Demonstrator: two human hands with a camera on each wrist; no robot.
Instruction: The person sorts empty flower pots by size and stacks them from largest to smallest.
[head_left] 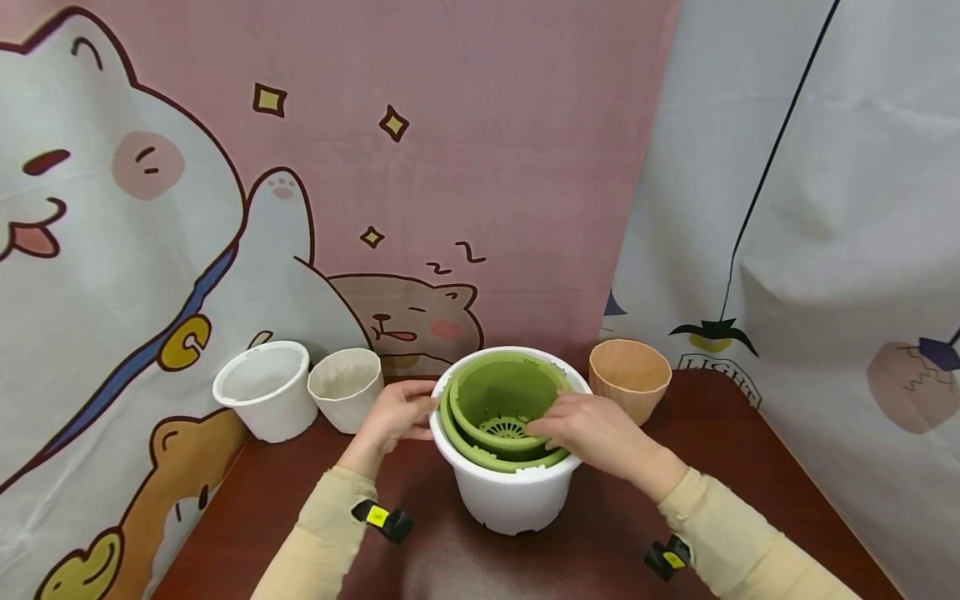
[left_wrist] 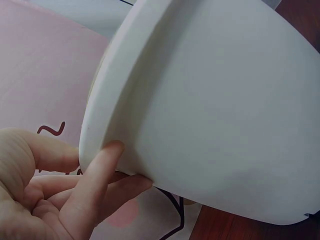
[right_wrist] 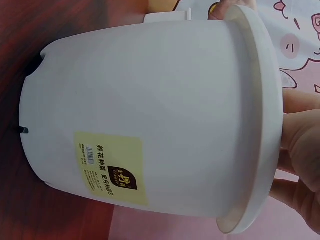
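A large white flowerpot stands upright on the table. Nested inside it are a larger green flowerpot and a smaller green flowerpot with a slotted bottom. At the white pot's left side, my left hand grips its rim; the left wrist view shows fingers against the outside below the rim. Over the right side, my right hand pinches the smaller green pot's rim, with some fingers reaching inside. From the right wrist, the white pot's rim hides part of those fingers, and a yellow label shows on its wall.
Another white pot and a cream faceted pot stand at the back left. An orange-tan faceted pot is at the back right. Behind the dark red table hangs a printed cartoon curtain.
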